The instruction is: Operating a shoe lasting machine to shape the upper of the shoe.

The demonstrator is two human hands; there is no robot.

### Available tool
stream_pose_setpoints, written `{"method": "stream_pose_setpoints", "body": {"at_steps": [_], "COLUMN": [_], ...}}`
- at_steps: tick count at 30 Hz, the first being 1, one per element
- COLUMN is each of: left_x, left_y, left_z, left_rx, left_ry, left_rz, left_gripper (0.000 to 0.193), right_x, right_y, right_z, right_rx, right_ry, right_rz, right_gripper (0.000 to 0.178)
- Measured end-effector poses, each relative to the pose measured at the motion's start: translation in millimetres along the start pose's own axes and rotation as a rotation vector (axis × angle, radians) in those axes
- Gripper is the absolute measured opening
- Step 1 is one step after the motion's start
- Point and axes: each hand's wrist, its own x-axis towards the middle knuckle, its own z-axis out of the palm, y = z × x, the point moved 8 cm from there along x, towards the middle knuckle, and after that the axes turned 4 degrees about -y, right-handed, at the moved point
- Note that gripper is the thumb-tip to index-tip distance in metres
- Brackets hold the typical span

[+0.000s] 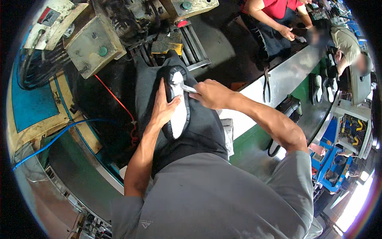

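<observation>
Shoe sole-up, left grip clasping its edge, right grip wrapped round metal tool, gap between

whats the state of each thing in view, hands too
Black shoe, sole side up on dark trousers
Left grip, closed on the shoe, thumb across its white bottom
Right grip, closed on the metal tool
Metal tool, tip at the white bottom
Pliers, lying unheld on the bench
Blue hose, curved
Red button, pressed or not, cannot tell
</observation>
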Motion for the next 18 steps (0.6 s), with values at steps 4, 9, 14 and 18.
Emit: {"method": "stream_pose_setpoints", "body": {"at_steps": [4, 9, 14, 18], "left_x": [-3.2, -0.6, 13.7, 17.8], "left_y": [-0.3, 5.3, 9.1, -1.7], "left_z": [-4.3, -2.3, -0.8, 0.6], "left_rx": [0.061, 0.15, -0.333, -0.039], "left_ry": [0.002, -0.003, -0.134, -0.05], "left_rz": [0.057, 0.066, -0.231, -0.108], "left_gripper": [0.102, 0.102, 0.095, 0.096], "right_x": [-7.4, -15.5, -13.8, -23.6], "right_y": [-6.6, 22.2, 29.4, 17.5], "right_z": [-11.6, -9.7, -3.7, -25.4], "right_rx": [-0.035, -0.072, -0.096, -0.037], "right_ry": [0.081, 0.079, 0.14, 0.381], "right_rz": [-0.034, 0.035, -0.032, -0.187], "right_gripper": [0.035, 0.034, 0.033, 0.026]}}
